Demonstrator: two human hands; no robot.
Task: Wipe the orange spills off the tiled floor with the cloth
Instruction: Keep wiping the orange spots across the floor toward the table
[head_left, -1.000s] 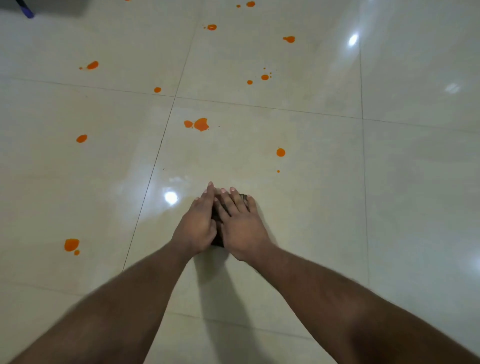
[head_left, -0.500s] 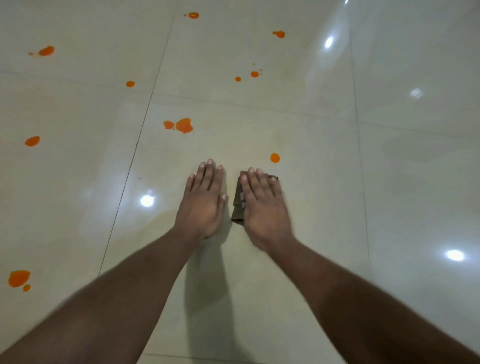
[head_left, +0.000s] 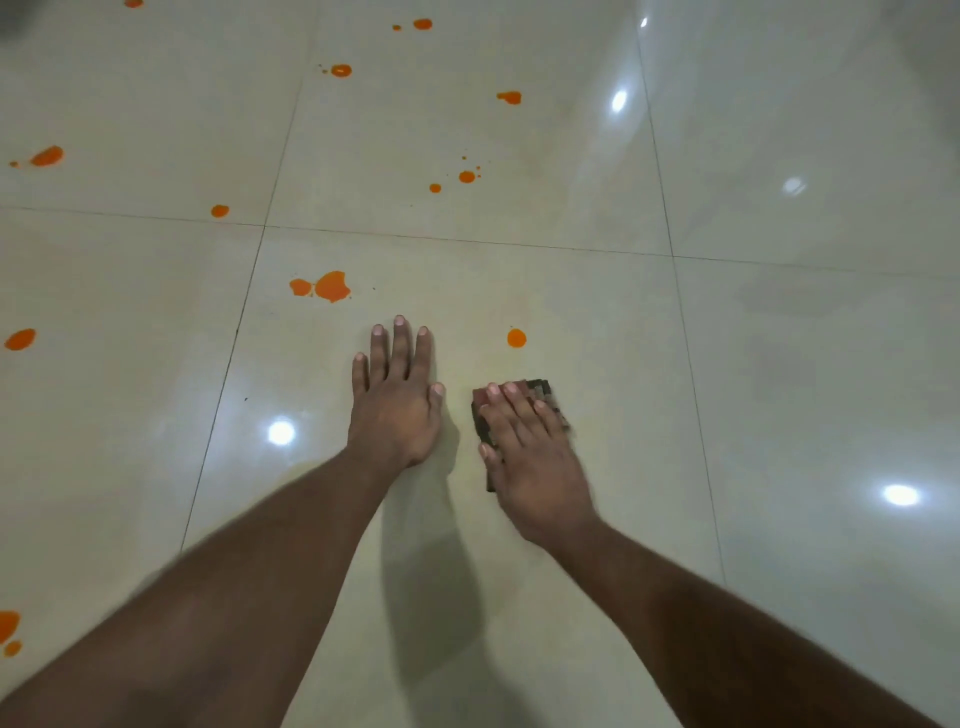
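Dark folded cloth (head_left: 519, 415) lies on the glossy cream tiled floor (head_left: 571, 312) under the right hand (head_left: 535, 457) (fingers flat, together); left hand (head_left: 395, 405) beside it, fingers spread. Nearest round orange spill (head_left: 516, 338) sits just beyond the cloth.

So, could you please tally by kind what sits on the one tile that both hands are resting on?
Hands: 2 (left hand flat on the tile, right hand flat on the cloth)
Cloth: 1
Orange spills: 2 (double blotch, round drop)
Total: 5
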